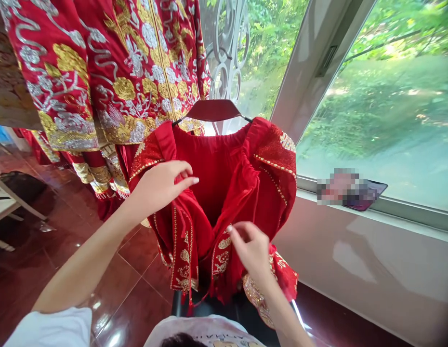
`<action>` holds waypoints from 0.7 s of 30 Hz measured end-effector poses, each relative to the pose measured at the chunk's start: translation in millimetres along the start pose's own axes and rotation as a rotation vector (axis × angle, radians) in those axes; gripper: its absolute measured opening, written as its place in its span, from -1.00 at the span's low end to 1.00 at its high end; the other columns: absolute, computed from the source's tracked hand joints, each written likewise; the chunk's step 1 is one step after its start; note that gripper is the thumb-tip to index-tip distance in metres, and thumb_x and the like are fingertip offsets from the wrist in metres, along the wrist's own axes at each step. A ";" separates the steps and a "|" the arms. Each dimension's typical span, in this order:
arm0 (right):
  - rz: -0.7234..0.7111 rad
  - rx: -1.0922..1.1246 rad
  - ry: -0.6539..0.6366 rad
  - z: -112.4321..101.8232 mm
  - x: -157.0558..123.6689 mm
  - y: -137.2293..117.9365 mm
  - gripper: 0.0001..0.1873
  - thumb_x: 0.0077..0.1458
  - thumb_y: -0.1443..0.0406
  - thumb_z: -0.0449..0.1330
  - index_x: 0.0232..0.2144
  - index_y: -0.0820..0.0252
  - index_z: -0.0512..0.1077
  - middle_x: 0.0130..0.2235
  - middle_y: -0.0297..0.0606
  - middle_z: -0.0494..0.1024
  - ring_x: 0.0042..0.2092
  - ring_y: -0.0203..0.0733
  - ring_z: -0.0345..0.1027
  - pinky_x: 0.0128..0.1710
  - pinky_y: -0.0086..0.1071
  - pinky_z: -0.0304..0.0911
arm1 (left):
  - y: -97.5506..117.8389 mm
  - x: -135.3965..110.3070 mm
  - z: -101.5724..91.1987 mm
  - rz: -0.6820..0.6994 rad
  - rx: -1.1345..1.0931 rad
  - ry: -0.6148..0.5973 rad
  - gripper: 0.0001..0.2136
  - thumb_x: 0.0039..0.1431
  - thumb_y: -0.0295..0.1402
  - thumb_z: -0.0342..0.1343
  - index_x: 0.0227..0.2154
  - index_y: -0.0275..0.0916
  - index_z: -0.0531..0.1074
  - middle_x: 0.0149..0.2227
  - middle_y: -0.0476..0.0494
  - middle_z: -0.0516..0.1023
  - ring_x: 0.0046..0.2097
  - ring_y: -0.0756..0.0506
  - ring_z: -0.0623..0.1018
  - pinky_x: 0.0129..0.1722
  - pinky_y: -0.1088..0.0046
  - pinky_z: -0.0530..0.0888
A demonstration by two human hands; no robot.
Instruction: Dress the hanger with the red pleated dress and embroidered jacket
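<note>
A red garment (278, 193) with gold beading and embroidered front panels hangs in front of me on a dark red hanger (213, 111). Its front is parted, so the plain red inside shows. At the garment's left shoulder in the picture is my left hand (169, 183), with thumb and index finger apart and nothing visible between them; its other fingers are curled. Lower down, my right hand (250, 243) has its fingers bent and its thumb at the edge of the right front panel, closed on the cloth there. The fingertips are partly hidden.
Red jackets (137, 72) with gold and silver embroidery hang at the upper left. White scrollwork (227, 53) stands behind the hanger. Along the right runs a window ledge (408, 217) bearing a partly blurred dark flat item (368, 195). A white chair (10, 202) stands at far left.
</note>
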State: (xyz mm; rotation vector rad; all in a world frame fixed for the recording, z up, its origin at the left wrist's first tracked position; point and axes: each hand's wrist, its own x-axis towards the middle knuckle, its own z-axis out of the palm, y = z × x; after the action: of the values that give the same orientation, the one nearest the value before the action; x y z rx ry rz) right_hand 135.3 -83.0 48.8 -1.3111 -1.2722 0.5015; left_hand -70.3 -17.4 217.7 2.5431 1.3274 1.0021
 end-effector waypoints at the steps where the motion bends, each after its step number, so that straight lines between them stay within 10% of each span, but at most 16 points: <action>1: -0.099 -0.042 0.165 -7.2 18.1 -14.9 -0.75 0.00 0.12 0.25 -0.39 0.18 0.44 -0.48 -0.30 0.41 -0.52 -0.29 0.18 -0.52 -0.39 0.16 | -0.1 5.8 2.8 -0.044 -0.005 0.132 -0.81 0.09 -0.19 0.16 -0.32 -0.19 0.46 -0.36 -0.13 0.48 -0.24 -0.17 0.43 -0.16 0.32 0.29; 5: -0.373 -0.208 0.567 -2.5 103.7 -71.9 -0.43 -0.01 0.12 0.25 0.05 0.16 0.30 0.01 0.00 0.32 -0.05 0.00 0.27 -0.28 -0.19 0.33 | -7.8 37.3 25.6 -0.200 0.068 0.551 -0.54 0.08 -0.24 0.18 0.04 -0.25 0.26 0.03 -0.36 0.34 0.17 -0.37 0.24 0.03 0.16 0.31; 10: -0.365 -0.360 0.660 28.4 165.3 -77.6 -0.36 0.09 0.23 0.13 0.20 0.27 0.13 0.26 0.20 -0.02 0.28 0.28 -0.23 -0.07 0.16 0.23 | -38.7 47.2 41.6 -0.354 0.346 0.626 -0.39 0.11 -0.26 0.12 0.19 -0.33 0.09 0.22 -0.54 0.12 0.25 -0.49 0.12 0.14 -0.11 0.16; 21: -0.150 -0.923 0.158 -101.2 227.8 -115.3 -0.60 0.08 0.46 -0.07 -0.22 0.39 0.55 -0.17 0.07 0.55 -0.06 0.04 0.39 -0.05 -0.14 0.22 | -72.6 44.4 -71.7 -0.487 0.721 0.155 -0.62 0.21 -0.40 -0.19 -0.10 -0.43 0.46 -0.04 -0.46 0.45 0.03 -0.49 0.43 -0.08 -0.02 0.41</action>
State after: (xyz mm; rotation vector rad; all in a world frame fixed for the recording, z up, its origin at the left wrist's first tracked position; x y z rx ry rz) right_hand 253.9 39.1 264.3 -1.9289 -1.5107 -0.3558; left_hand -145.6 46.6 268.8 2.3366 2.5692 0.7094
